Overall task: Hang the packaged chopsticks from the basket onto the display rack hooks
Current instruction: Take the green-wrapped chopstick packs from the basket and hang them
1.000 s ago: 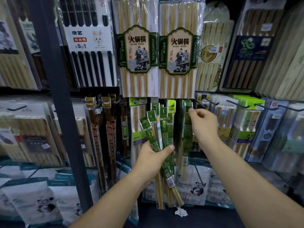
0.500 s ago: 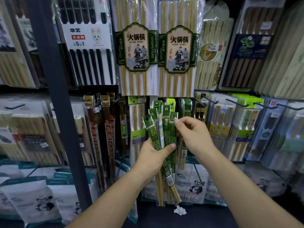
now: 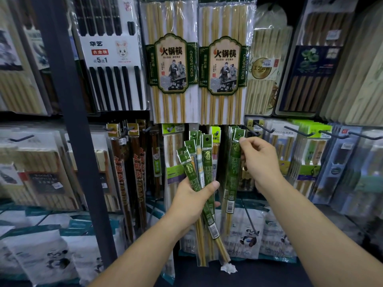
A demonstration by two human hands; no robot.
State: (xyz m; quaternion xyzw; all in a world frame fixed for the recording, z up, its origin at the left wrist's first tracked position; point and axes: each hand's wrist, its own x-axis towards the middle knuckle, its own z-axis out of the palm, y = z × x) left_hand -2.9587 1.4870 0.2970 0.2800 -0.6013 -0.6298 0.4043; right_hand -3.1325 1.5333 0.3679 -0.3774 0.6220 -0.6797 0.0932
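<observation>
Right grip (image 3: pixel 259 160) pinching one pack (image 3: pixel 233 172), left grip (image 3: pixel 192 201), roughly five packs (image 3: pixel 204 162)

Slim green-labelled chopstick packs (image 3: pixel 207 162) fan upward in a bunch; one separate pack (image 3: pixel 233 172) hangs vertical just right

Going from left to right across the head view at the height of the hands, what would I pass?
dark shelf post → brown chopstick packs → left hand gripping a bunch of green packs → single green pack pinched by the right hand → display hooks
</observation>
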